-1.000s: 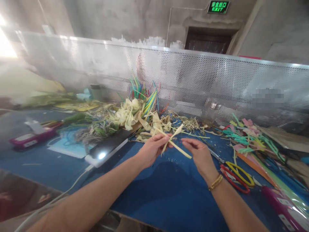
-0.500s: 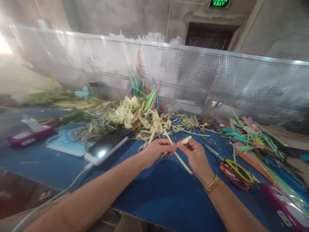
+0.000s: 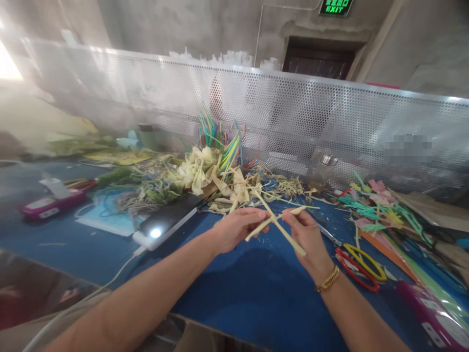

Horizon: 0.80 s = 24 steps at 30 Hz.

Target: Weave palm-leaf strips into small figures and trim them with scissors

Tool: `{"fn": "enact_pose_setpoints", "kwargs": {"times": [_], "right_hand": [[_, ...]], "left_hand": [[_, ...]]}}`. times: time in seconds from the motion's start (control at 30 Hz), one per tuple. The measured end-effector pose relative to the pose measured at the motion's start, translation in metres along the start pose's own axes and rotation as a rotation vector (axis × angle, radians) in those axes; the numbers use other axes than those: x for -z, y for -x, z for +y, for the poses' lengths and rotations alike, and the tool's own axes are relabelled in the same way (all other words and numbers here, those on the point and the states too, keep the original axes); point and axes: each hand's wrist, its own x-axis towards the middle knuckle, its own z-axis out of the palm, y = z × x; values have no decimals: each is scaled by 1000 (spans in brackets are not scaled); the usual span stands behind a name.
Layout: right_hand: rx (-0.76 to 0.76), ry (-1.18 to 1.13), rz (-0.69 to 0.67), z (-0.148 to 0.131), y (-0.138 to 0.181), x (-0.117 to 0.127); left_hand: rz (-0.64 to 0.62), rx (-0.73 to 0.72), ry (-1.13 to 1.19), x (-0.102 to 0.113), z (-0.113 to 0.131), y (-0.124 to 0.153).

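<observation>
Newly crossed into an X, narrow pale yellow leaf strips [image 3: 275, 221], left hand [image 3: 236, 228] and right hand [image 3: 308, 237] both pinching them, green sign [image 3: 335, 6] reading EXIT.

Single head cam, no second view. Looks forward and down over both forearms at the blue tabletop [image 3: 256, 298], close in on the hands at mid-frame. Faces the perforated metal screen [image 3: 293, 117] along the far edge; wide-angle lens.

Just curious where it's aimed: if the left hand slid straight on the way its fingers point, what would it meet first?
Probably the right hand: the left hand points rightward at it, both pinching the crossed pale strips between them. Depth is hard to judge.
</observation>
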Motion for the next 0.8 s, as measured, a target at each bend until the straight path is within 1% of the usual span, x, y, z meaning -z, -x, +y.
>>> {"fn": "enact_pose_setpoints", "kwargs": {"times": [0.07,0.17,0.27,0.33,0.43,0.5,0.6,0.7,0.8], "right_hand": [[-63,-107,10,-2,-1,1],[-129,-203,-28,-3,3,-3],[-111,-210,-58,-2,9,-9],[-84,-180,-94,-2,11,-11],[-93,-178,-160,-5,9,-6],[-147,-175,-165,-7,4,-1],[-220,-59,-149,-6,-1,5],[-202,33,-157,-2,-3,6],[-130,50,-109,2,-4,4]], "left_hand": [[-32,-24,64,-1,-2,-1],[0,-154,9,-3,-10,-5],[75,-260,-40,-4,-16,-9],[136,-306,-37,-2,-16,-10],[181,-318,-36,3,-11,-10],[144,-304,-46,4,-9,-9],[40,-272,-112,5,-10,-9],[-6,-253,-250,5,-12,-10],[32,-325,-397,7,-12,-11]]}}
